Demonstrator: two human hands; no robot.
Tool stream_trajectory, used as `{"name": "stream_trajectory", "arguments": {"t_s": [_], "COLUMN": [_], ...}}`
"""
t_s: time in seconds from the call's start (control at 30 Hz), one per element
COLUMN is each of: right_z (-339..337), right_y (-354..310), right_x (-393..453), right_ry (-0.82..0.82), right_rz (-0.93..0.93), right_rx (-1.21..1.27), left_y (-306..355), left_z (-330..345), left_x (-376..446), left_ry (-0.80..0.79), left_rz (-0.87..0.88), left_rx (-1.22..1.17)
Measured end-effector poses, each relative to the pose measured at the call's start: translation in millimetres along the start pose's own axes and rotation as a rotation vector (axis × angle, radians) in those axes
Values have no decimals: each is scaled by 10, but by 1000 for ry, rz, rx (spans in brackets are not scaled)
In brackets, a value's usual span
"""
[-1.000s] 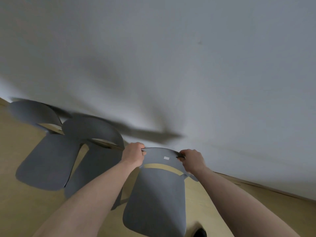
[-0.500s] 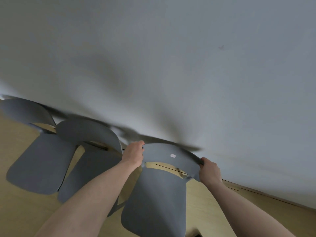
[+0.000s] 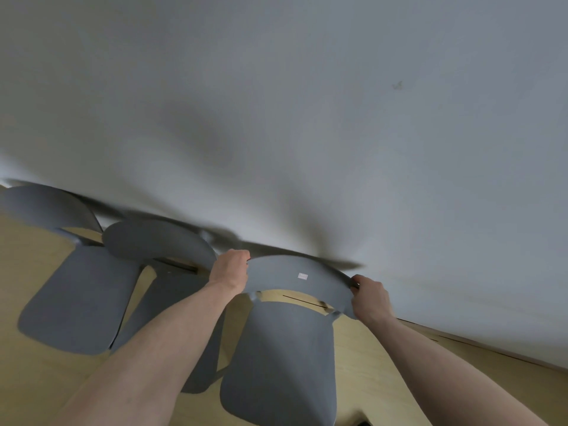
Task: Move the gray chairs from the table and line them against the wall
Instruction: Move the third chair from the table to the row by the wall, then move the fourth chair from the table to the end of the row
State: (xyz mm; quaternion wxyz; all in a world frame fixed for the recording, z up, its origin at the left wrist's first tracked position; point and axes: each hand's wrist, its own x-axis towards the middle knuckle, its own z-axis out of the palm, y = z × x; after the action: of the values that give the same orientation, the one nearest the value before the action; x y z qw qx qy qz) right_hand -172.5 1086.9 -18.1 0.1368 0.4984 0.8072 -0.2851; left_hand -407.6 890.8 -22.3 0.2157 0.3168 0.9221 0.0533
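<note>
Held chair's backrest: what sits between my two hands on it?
In the head view, only the curved gray backrest spans between the left hand and right hand, carrying a small white label near its middle.

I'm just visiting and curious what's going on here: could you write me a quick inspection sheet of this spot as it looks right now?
Surface: light wooden floor, bare where visible.
Job's things: three gray plastic chairs with curved backrests in a row by the wall; the held chair on the right, middle chair and far-left chair beside it.
Clutter: nothing seen.
Hands: left hand grips the left end of the held chair's backrest; right hand grips the right end.
Cables: nothing seen.
Surroundings: plain white wall with a small dark mark; small white label on the held backrest.
</note>
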Motion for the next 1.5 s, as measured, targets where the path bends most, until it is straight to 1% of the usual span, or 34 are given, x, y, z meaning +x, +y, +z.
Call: {"name": "stream_trajectory", "arguments": {"t_s": [0.17,0.27,0.37,0.5,0.57,0.7,0.87,0.97,1.07,1.13,1.27,1.33,1.5], "right_z": [55,94,119,117,123,145,55,-24,-92,-181,-326,-456,-758], "right_y": [-116,-159,-147,-117,-139,-169,-100,15,199,374,774,1104,2131], "right_x": [18,6,2,6,-41,-247,-614,-894,-1158,-1353,-1633,-1775,-2132], "right_ry": [19,27,35,-49,-90,-115,-143,-169,-168,-160,-129,-100,-31], "right_rz": [6,-4,30,23,1,4,-55,-89,-97,-70,-27,15,154], "right_rx": [42,40,48,18,18,39,18,-24,-28,-5,49,82,168], "left_y": [-86,-90,-93,-38,16,123,263,383,529,685,1049,1402,2460], "left_z": [-60,-103,-49,28,4,62,187,210,201,170,175,211,470], "left_x": [6,43,87,126,70,-306,-817,-1058,-1245,-1372,-1533,-1617,-1917], "left_ry": [63,59,77,104,111,-54,-211,-253,-273,-294,-352,-367,-414], "left_rz": [-21,-17,-13,-85,-73,55,118,128,132,168,195,244,440], "left_rx": [8,16,18,-79,-130,-74,-6,6,-14,-6,58,93,98]}}
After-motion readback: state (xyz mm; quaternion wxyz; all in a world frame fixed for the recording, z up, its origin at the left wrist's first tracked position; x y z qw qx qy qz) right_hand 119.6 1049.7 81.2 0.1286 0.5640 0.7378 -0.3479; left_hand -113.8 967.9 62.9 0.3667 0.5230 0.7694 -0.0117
